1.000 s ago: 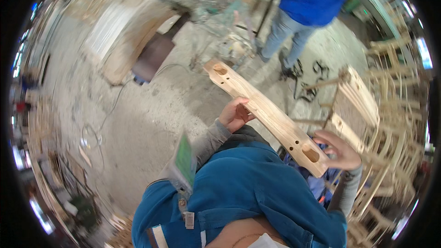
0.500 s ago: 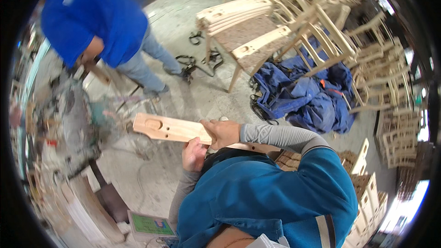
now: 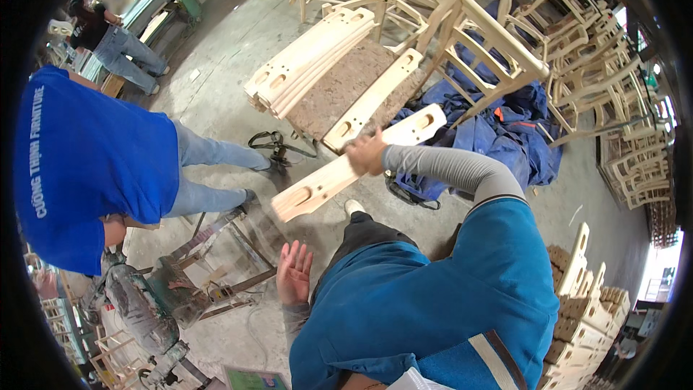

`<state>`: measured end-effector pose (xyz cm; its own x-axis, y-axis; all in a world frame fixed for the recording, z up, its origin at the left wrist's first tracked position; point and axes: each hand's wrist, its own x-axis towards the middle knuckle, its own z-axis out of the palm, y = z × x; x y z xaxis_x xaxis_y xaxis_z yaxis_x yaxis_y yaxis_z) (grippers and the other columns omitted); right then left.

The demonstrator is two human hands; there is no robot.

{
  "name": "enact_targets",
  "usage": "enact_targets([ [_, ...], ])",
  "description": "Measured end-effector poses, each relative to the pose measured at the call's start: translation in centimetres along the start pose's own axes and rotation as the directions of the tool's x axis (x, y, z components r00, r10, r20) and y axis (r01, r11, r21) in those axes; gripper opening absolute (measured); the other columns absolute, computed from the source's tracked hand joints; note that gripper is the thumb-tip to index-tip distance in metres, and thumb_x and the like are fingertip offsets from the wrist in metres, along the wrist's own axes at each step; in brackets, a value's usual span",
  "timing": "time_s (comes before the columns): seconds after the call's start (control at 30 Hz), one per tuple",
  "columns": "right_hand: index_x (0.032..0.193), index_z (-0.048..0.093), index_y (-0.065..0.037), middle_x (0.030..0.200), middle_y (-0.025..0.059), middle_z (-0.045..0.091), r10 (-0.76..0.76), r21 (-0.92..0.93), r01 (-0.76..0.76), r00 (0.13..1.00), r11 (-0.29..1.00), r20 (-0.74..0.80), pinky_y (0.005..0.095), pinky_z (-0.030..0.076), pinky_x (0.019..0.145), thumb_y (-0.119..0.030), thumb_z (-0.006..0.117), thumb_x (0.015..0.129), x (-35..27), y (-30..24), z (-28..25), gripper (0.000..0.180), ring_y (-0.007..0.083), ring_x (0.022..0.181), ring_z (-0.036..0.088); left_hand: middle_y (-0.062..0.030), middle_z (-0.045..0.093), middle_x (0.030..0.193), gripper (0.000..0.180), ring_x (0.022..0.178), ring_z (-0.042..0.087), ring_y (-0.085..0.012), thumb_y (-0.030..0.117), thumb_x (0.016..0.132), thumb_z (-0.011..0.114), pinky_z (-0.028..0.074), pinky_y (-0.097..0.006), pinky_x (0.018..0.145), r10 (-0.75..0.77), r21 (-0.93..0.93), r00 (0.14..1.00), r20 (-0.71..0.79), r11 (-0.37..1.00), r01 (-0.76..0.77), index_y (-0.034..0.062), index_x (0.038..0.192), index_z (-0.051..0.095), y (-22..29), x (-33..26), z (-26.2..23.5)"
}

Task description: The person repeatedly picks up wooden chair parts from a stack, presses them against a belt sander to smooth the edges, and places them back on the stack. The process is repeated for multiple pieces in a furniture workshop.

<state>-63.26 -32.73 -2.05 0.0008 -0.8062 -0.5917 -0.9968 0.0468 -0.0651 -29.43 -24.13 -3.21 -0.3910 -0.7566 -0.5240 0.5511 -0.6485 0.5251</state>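
My right hand [image 3: 366, 152] grips a long pale wooden slat [image 3: 339, 173] with slots near each end, holding it near its middle above the floor. The slat runs from lower left to upper right. My left hand [image 3: 294, 273] hangs open and empty below the slat's near end, fingers spread. Just beyond the held slat, a stack of similar slotted slats [image 3: 307, 58] lies on a brown-topped stand [image 3: 343, 90], and one more slat [image 3: 372, 99] rests along its right edge.
A person in a blue shirt and jeans [image 3: 94, 166] stands close on the left beside a metal machine [image 3: 144, 310]. Unfinished wooden chairs [image 3: 505, 50] crowd the back and right. A blue tarp [image 3: 505, 130] lies on the floor. Stacked wooden parts [image 3: 585, 303] rise at the right.
My view has swung round toward the stand. My left hand has let go of the slat and dropped open; the right hand alone now carries the slat toward the stack.
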Motion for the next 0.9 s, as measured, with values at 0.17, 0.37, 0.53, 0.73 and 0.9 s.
enact_targets([
  [0.17, 0.127, 0.038, -0.008, 0.13, 0.0176, 0.04, -0.024, -0.183, 0.02, 1.0, 0.983, -0.02, 0.0714, 0.027, 0.091, -0.008, 0.069, 0.068, 7.8, 12.0, -3.2, 0.067, 0.0348, 0.122, 0.039, -0.0155, 0.031, 0.138, 0.061, 0.126, 0.034, -0.0305, 0.017, 0.089, 0.052, 0.035, -0.043, 0.103, -0.06, -0.097, 0.98, -0.19, 0.994, 0.042, 0.0038, 0.139, 0.019, -0.9, 3.4, 0.2],
  [0.37, 0.119, 0.045, -0.014, 0.117, 0.0106, 0.05, -0.058, -0.199, 0.024, 0.984, 0.98, -0.166, 0.0667, 0.033, 0.087, -0.015, 0.07, 0.069, 14.2, 20.5, -3.3, 0.056, 0.0309, 0.115, 0.045, -0.0163, 0.031, 0.138, 0.062, 0.127, 0.034, -0.0307, 0.016, 0.087, 0.054, 0.035, -0.043, 0.104, -0.093, -0.09, 0.942, -0.323, 0.994, 0.067, 0.0029, 0.138, 0.02, -1.4, 5.2, 2.9],
  [0.53, 0.125, 0.039, -0.013, 0.121, 0.0134, 0.044, -0.019, -0.18, 0.016, 1.0, 0.984, -0.018, 0.0656, 0.029, 0.094, -0.013, 0.07, 0.068, 16.1, 21.1, -2.7, 0.066, 0.0331, 0.12, 0.039, -0.0168, 0.031, 0.137, 0.061, 0.125, 0.036, -0.0314, 0.016, 0.087, 0.054, 0.034, -0.044, 0.104, -0.031, -0.11, 0.934, -0.357, 0.994, -0.009, 0.002, 0.137, 0.022, -1.1, 6.6, 3.9],
  [0.73, 0.132, 0.036, -0.012, 0.136, 0.0129, 0.036, -0.302, -0.388, 0.239, 0.947, 0.89, -0.108, 0.0625, 0.024, 0.099, -0.016, 0.065, 0.074, 17.4, 17.9, -1.9, 0.064, 0.0297, 0.127, 0.034, -0.0176, 0.035, 0.135, 0.059, 0.12, 0.043, -0.0324, 0.016, 0.086, 0.054, 0.038, -0.045, 0.101, 0.038, -0.175, 0.881, -0.471, 0.975, -0.136, 0.002, 0.136, 0.025, -2.2, 6.0, 3.5],
  [0.9, 0.13, 0.039, -0.009, 0.133, 0.0133, 0.042, -0.397, -0.283, 0.318, 0.872, 0.905, -0.287, 0.0439, 0.024, 0.106, -0.005, 0.057, 0.069, 17.6, 18.9, -0.7, 0.064, 0.0292, 0.127, 0.033, -0.0182, 0.045, 0.125, 0.06, 0.111, 0.05, -0.0319, 0.014, 0.085, 0.057, 0.043, -0.044, 0.095, 0.015, -0.269, 0.88, -0.475, 0.95, -0.161, 0.0021, 0.134, 0.025, -3.2, 5.1, 2.5],
])
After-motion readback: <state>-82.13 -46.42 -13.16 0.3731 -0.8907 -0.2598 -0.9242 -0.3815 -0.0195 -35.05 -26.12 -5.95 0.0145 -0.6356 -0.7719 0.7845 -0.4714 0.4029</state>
